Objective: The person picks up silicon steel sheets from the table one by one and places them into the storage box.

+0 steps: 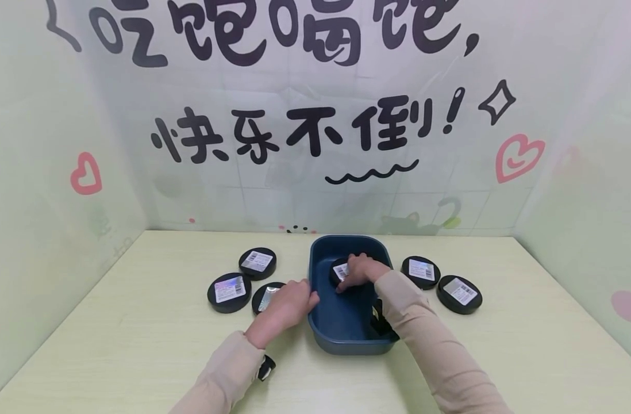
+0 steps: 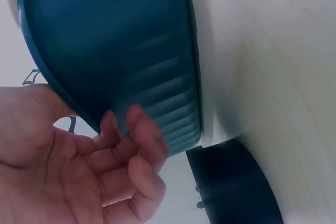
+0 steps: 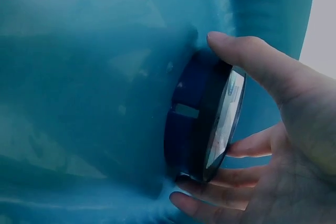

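A deep blue rectangular tub (image 1: 349,347) with rounded corners stands on the table in the head view. My left hand (image 1: 289,302) grips its left rim; in the left wrist view the thumb is behind the rim and curled fingers (image 2: 144,137) lie against the ribbed wall (image 2: 152,85). Inside the tub, my right hand (image 1: 364,269) holds a round black flat container (image 3: 205,114) with a white barcode label. The right wrist view shows the thumb on one side of its edge and fingers on the other. The container looks tilted there; whether it touches the floor I cannot tell.
Left of the tub lie similar round black containers (image 1: 230,291), (image 1: 257,263), one partly behind my left hand (image 1: 266,298). Two more containers (image 1: 421,271), (image 1: 460,294) lie to the right. A printed backdrop (image 1: 274,201) closes off the table's back and sides.
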A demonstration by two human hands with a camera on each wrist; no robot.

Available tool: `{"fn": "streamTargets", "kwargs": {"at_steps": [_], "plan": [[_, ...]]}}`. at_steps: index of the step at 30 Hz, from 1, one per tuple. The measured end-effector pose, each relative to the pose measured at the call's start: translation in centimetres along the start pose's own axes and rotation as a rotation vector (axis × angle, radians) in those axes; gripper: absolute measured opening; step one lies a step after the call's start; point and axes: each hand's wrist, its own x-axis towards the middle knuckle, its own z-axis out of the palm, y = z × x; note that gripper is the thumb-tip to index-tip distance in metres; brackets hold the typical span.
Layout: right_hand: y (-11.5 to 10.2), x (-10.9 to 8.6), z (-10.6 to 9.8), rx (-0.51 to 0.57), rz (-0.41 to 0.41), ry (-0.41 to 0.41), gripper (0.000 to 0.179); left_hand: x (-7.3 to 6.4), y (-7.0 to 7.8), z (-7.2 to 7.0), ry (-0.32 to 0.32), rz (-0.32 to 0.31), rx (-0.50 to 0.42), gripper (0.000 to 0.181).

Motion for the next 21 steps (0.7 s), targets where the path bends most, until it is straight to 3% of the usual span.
{"fn": "streamTargets", "kwargs": {"at_steps": [6,14,21], "plan": [[0.4,-0.4,-0.8,-0.006,-0.025,-0.007,0.068,0.0,0.0,-0.1,0.001,0.006,0.013,0.021],[1.1,-1.5,-2.6,-0.04,-0.154,0.019,0.054,0.1,0.0,-0.1,0.005,0.01,0.02,0.021],[1.8,-3.1,-3.7,-0.031,-0.264,0.115,0.055,0.0,0.1,-0.2,0.0,-0.001,0.018,0.021]]}}
